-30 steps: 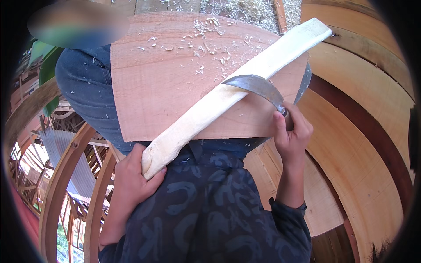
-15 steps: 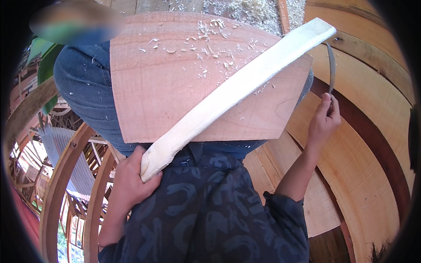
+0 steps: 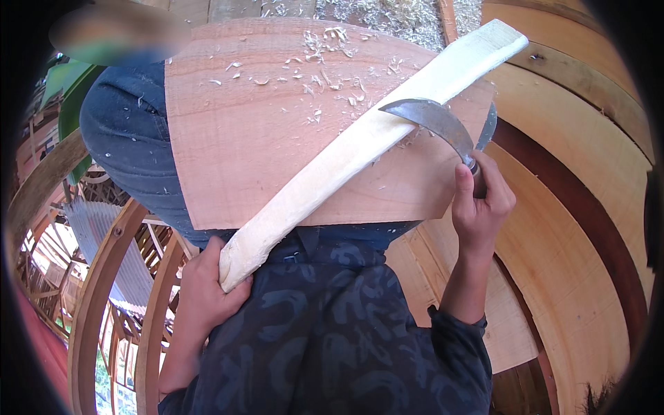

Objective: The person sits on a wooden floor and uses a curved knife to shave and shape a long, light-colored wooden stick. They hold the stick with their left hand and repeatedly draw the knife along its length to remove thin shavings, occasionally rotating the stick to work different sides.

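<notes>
A long pale wooden stick (image 3: 321,176), flat-sided and squared at its far end, slants from my lap up to the far right. My left hand (image 3: 211,283) is closed round its near end, by my shirt. In my right hand (image 3: 484,197) is a sickle (image 3: 439,124) with a curved grey blade, gripped by its handle. The blade lies across the stick's upper half, its tip pointing left; whether the edge bites into the wood I cannot tell. Under the stick a reddish wooden board (image 3: 256,138) rests over my thighs, sprinkled with curled shavings (image 3: 332,83).
More shavings (image 3: 387,21) are heaped beyond the board. Wide planks (image 3: 560,228) curve along the right side. On the left stand wooden rails (image 3: 104,290) and a corrugated sheet (image 3: 114,242). A blurred patch (image 3: 117,34) covers the upper left.
My right hand has swung the sickle left and inward, from beside the stick's far end onto its upper half. The stick and my left hand have barely shifted.
</notes>
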Demonstrator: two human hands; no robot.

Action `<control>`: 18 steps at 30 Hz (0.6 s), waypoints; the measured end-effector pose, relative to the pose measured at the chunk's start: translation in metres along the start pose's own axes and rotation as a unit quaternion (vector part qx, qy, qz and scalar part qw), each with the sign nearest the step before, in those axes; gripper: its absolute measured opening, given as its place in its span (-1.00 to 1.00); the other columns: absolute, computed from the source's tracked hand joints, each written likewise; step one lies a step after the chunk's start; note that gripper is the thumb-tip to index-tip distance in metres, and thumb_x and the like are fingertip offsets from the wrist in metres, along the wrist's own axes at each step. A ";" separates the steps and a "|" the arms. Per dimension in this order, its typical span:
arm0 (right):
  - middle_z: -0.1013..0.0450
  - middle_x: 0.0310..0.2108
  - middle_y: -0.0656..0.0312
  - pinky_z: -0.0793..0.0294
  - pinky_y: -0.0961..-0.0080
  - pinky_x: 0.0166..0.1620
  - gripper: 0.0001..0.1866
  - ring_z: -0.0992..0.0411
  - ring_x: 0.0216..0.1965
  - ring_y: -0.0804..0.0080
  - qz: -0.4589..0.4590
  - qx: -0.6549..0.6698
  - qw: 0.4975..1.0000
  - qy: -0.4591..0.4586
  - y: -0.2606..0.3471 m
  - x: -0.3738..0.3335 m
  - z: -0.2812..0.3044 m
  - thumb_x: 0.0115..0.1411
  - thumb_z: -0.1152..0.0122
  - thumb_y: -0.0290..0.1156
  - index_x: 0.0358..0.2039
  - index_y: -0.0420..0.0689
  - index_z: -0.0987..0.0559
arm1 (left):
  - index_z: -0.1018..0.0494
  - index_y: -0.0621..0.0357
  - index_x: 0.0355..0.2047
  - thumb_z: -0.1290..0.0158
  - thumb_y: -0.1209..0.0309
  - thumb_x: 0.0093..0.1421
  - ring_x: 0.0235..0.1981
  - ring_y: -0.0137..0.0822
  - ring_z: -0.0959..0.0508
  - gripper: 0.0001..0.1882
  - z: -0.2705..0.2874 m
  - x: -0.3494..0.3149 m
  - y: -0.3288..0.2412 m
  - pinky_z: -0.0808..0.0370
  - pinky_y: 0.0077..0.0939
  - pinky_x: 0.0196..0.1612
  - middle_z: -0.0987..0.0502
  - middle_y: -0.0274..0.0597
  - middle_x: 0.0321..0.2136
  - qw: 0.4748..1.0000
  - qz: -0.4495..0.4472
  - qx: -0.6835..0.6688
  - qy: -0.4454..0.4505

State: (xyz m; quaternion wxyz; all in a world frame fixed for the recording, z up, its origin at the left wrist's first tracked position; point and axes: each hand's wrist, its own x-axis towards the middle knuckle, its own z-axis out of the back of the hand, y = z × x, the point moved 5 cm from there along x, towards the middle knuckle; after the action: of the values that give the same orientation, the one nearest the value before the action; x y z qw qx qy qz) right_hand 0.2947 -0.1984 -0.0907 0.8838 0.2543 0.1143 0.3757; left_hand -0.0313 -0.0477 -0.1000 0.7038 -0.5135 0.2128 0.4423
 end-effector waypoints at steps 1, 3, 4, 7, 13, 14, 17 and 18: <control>-0.34 -0.64 0.22 -0.20 0.66 -0.58 -0.77 -0.19 -0.68 0.58 0.002 -0.009 1.000 -0.007 -0.003 0.002 0.000 0.06 -0.33 -0.39 -0.36 -0.27 -0.54 | -0.31 0.26 -0.35 -0.10 0.37 -0.16 -0.45 0.17 -0.47 -0.64 -0.001 -0.001 -0.001 -0.37 -0.17 -0.37 -0.43 0.13 -0.55 1.000 0.006 -0.005 0.000; -0.34 -0.64 0.21 -0.19 0.66 -0.59 -0.77 -0.19 -0.68 0.58 0.009 -0.017 1.000 -0.019 -0.009 0.005 0.002 0.06 -0.33 -0.38 -0.35 -0.27 -0.54 | -0.31 0.27 -0.32 -0.08 0.39 -0.17 -0.43 0.18 -0.44 -0.64 -0.003 -0.002 -0.001 -0.35 -0.18 -0.35 -0.41 0.13 -0.53 1.000 0.013 -0.013 0.004; -0.34 -0.64 0.21 -0.19 0.66 -0.59 -0.76 -0.19 -0.68 0.58 0.012 -0.013 1.000 -0.023 -0.012 0.005 0.001 0.06 -0.33 -0.38 -0.35 -0.27 -0.54 | -0.32 0.27 -0.32 -0.08 0.39 -0.17 -0.43 0.18 -0.44 -0.63 -0.003 -0.002 -0.001 -0.35 -0.18 -0.34 -0.41 0.14 -0.53 1.000 0.015 -0.015 0.006; -0.31 -0.65 0.26 -0.16 0.66 -0.58 -0.77 -0.17 -0.67 0.60 0.016 -0.018 0.999 -0.030 -0.011 0.007 0.001 0.10 -0.28 -0.37 -0.35 -0.28 -0.54 | -0.32 0.27 -0.30 -0.08 0.39 -0.17 -0.42 0.19 -0.44 -0.61 -0.001 -0.001 -0.001 -0.35 -0.17 -0.34 -0.41 0.15 -0.53 1.000 0.015 -0.016 0.020; -0.24 -0.66 0.42 -0.06 0.67 -0.56 -0.76 -0.10 -0.62 0.69 -0.136 -0.016 0.980 -0.144 -0.067 0.020 0.037 0.25 -0.12 -0.34 -0.33 -0.31 -0.53 | -0.32 0.29 -0.27 -0.06 0.41 -0.19 -0.44 0.18 -0.42 -0.59 0.002 -0.009 0.011 -0.34 -0.19 -0.34 -0.40 0.14 -0.52 0.999 0.024 -0.003 0.033; -0.23 -0.65 0.45 -0.05 0.67 -0.55 -0.75 -0.09 -0.61 0.70 -0.148 -0.044 0.974 -0.167 -0.074 0.024 0.045 0.27 -0.09 -0.34 -0.32 -0.32 -0.53 | -0.32 0.29 -0.27 -0.06 0.41 -0.20 -0.44 0.18 -0.42 -0.59 0.002 -0.009 0.013 -0.34 -0.19 -0.34 -0.40 0.14 -0.51 0.999 0.025 0.008 0.031; -0.23 -0.66 0.42 -0.06 0.69 -0.56 -0.77 -0.10 -0.63 0.70 -0.132 0.059 0.985 -0.092 -0.038 0.008 0.028 0.23 -0.14 -0.35 -0.33 -0.30 -0.53 | -0.33 0.30 -0.27 -0.04 0.42 -0.21 -0.47 0.17 -0.39 -0.58 0.001 -0.006 0.019 -0.33 -0.21 -0.36 -0.38 0.14 -0.52 0.996 0.057 -0.044 0.061; -0.23 -0.67 0.40 -0.07 0.69 -0.57 -0.78 -0.11 -0.64 0.69 -0.071 0.052 0.994 -0.058 -0.017 0.002 0.016 0.20 -0.18 -0.36 -0.33 -0.29 -0.52 | -0.33 0.30 -0.27 -0.03 0.42 -0.21 -0.47 0.16 -0.39 -0.59 0.001 -0.006 0.016 -0.33 -0.21 -0.36 -0.38 0.14 -0.52 0.996 0.049 -0.038 0.061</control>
State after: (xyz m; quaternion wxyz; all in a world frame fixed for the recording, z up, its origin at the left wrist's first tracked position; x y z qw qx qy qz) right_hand 0.3130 -0.2125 -0.0859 0.8988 0.3129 0.0998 0.2902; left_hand -0.0484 -0.0476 -0.1038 0.6474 -0.5548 0.2635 0.4513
